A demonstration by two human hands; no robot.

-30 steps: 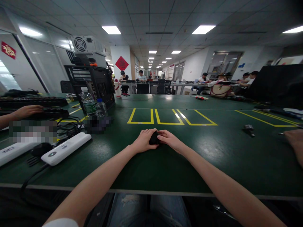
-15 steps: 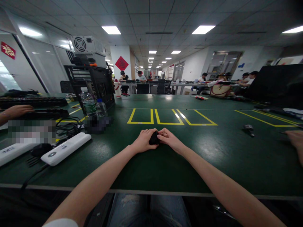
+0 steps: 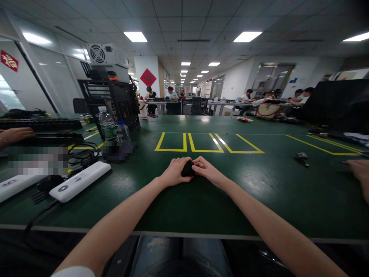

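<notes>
A small black object (image 3: 188, 169) sits between my hands, low over the green table (image 3: 196, 207); its kind is too dark and covered to make out. My left hand (image 3: 176, 171) is closed around its left side, thumb at the near edge and fingers over the far edge. From the right, my right hand (image 3: 206, 169) pinches at the object's right side, with thumb and index finger close together. What the right fingertips hold there is partly hidden. Beyond my hands, yellow tape outlines (image 3: 205, 151) mark the tabletop.
On the left lie a white power strip (image 3: 80, 181), black cables (image 3: 82, 154) and water bottles (image 3: 108, 127) beside an open computer case (image 3: 115, 104). Another person's hand (image 3: 17, 134) is at far left, another hand (image 3: 359, 173) at far right. A small metal part (image 3: 302, 157) lies to the right.
My hands and the black object stay almost in place. The other person's hand at far left has shifted slightly left.
</notes>
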